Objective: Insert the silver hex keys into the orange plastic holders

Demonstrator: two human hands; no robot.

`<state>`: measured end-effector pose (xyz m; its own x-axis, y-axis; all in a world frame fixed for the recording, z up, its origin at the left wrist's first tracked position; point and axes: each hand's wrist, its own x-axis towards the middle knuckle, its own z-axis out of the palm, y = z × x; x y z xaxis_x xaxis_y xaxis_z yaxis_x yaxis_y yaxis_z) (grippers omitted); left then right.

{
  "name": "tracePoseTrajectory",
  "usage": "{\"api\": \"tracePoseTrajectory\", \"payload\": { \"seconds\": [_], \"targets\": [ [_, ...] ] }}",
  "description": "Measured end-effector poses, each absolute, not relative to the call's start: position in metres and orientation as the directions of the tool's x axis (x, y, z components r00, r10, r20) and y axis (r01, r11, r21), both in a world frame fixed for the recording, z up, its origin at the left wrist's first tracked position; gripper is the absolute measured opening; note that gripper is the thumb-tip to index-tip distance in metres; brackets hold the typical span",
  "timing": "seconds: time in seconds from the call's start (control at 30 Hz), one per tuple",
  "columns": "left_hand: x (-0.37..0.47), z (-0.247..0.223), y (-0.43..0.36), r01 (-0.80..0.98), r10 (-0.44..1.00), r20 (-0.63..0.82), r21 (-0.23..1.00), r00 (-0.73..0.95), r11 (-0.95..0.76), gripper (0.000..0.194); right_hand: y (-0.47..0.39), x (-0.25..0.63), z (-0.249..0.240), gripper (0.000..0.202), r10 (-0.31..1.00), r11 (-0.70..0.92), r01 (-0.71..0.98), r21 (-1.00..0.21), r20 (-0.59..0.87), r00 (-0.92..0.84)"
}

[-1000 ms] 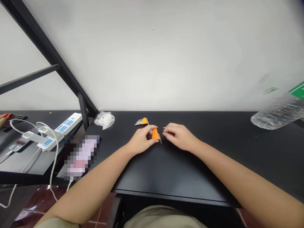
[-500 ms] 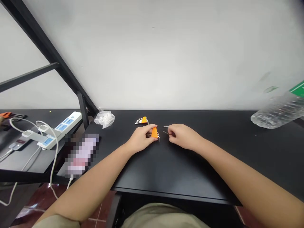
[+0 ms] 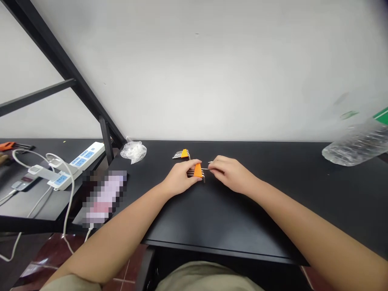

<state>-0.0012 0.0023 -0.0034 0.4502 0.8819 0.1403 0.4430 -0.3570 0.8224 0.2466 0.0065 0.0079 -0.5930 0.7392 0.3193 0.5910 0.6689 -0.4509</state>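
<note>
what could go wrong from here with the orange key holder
The thin metal key is pinched near its end by the right hand and might miss its slot in the orange holder. The left hand grips that holder by its edges, so a hard push could twist it and perhaps loosen the keys already in it.

Lighting bright and even; soft glare on the black tabletop (image 3: pixel 242 226). Wide-angle distortion bends the edges. Phone (image 3: pixel 104 198) pixelated; bottle (image 3: pixel 354 147) slightly blurred.
</note>
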Motion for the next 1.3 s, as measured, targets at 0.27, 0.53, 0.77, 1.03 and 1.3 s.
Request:
{"api": "tracePoseTrajectory", "payload": {
  "seconds": [0.27, 0.53, 0.77, 1.03, 1.3],
  "targets": [
    [0.006, 0.013, -0.002, 0.526, 0.803, 0.161, 0.678, 0.574, -0.513, 0.023, -0.009, 0.224, 0.010, 0.018, 0.760, 0.593, 0.430, -0.680, 0.297, -0.579],
    [0.000, -0.002, 0.000, 0.474, 0.848, 0.155, 0.771, 0.507, -0.425, 0.052, 0.024, 0.265, -0.008, 0.027, 0.849, 0.528, 0.751, -0.397, 0.260, -0.459],
    [-0.002, 0.000, 0.000, 0.486, 0.865, 0.126, 0.784, 0.486, -0.387, 0.052, 0.028, 0.269, -0.018, 0.031, 0.859, 0.511, 0.833, -0.212, 0.149, -0.489],
    [-0.003, -0.001, 0.002, 0.486, 0.865, 0.128, 0.783, 0.485, -0.388, 0.052, 0.025, 0.264, -0.010, 0.034, 0.879, 0.477, 0.871, -0.119, 0.085, -0.469],
    [-0.003, -0.002, 0.002, 0.490, 0.863, 0.138, 0.775, 0.486, -0.400, 0.052, 0.015, 0.254, -0.003, 0.022, 0.890, 0.452, 0.892, 0.030, 0.050, -0.453]
  ]
}}
